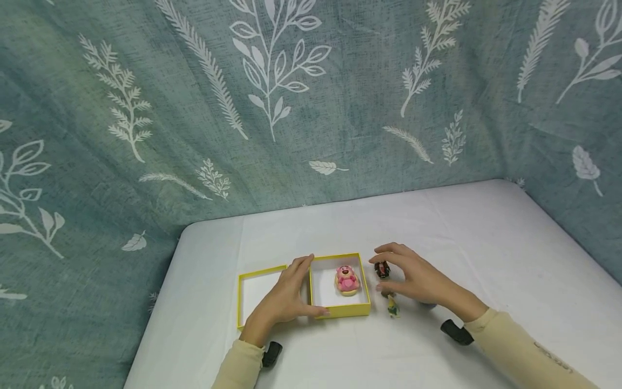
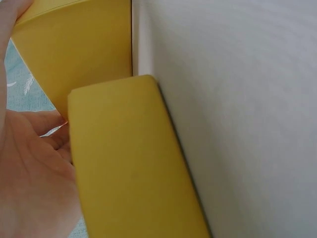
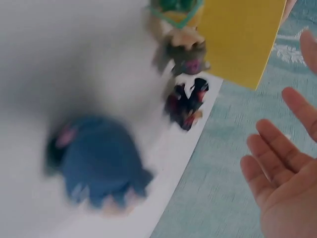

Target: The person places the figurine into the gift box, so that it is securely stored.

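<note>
While the left hand (image 1: 286,294) grips the yellow box (image 1: 347,310), the right hand (image 1: 413,275), fingers parted and empty, hovers about the black-and-red figurine (image 1: 382,269) just right of the box, likely a pickup needing a pinch next. Inside, the pink bear figurine (image 1: 347,281) seemingly reclines, head toward the far wall, long axis front-to-back.

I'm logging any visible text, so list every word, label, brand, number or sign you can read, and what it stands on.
Nothing is readable.
Right sleeve: a line of dark lettering, too small and blurred to read.
Yellow box: no lettering on the sides that show.
</note>
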`<act>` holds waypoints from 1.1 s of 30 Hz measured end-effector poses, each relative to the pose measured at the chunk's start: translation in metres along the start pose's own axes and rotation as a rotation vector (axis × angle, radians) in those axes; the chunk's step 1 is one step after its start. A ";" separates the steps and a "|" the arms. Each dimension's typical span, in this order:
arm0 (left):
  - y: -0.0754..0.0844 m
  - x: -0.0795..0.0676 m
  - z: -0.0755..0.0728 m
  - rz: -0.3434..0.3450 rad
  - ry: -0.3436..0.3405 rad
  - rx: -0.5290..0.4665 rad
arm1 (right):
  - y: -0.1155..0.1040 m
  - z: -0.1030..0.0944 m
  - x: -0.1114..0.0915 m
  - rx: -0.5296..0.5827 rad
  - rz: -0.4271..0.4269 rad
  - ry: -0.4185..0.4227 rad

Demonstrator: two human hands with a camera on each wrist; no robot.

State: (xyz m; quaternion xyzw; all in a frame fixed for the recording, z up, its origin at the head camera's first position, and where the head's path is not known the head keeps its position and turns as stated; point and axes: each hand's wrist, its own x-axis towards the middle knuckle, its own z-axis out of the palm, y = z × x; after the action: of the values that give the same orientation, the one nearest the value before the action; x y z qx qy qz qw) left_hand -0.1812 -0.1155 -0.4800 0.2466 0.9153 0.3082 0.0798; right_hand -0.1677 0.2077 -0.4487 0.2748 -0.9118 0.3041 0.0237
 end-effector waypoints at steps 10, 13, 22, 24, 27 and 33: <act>-0.001 0.000 0.000 -0.008 -0.010 0.007 | 0.025 -0.013 -0.031 -0.067 -0.018 0.024; -0.002 0.001 0.000 -0.005 -0.010 0.006 | 0.031 -0.016 -0.038 -0.041 0.003 -0.005; -0.001 0.001 0.000 0.000 -0.012 -0.002 | 0.048 -0.015 -0.049 -0.029 0.098 -0.131; -0.002 0.001 0.000 0.001 -0.010 0.001 | 0.051 -0.012 -0.050 -0.035 0.093 -0.139; -0.002 0.001 0.000 0.000 -0.010 0.008 | 0.055 -0.008 -0.052 -0.045 0.075 -0.144; -0.003 0.001 0.000 0.005 -0.011 0.009 | 0.061 -0.014 -0.057 -0.037 0.070 -0.166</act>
State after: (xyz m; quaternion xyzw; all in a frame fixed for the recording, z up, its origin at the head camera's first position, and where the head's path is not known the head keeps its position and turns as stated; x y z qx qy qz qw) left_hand -0.1836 -0.1167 -0.4815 0.2510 0.9156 0.3029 0.0830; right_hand -0.1523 0.2842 -0.4826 0.2664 -0.9252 0.2639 -0.0574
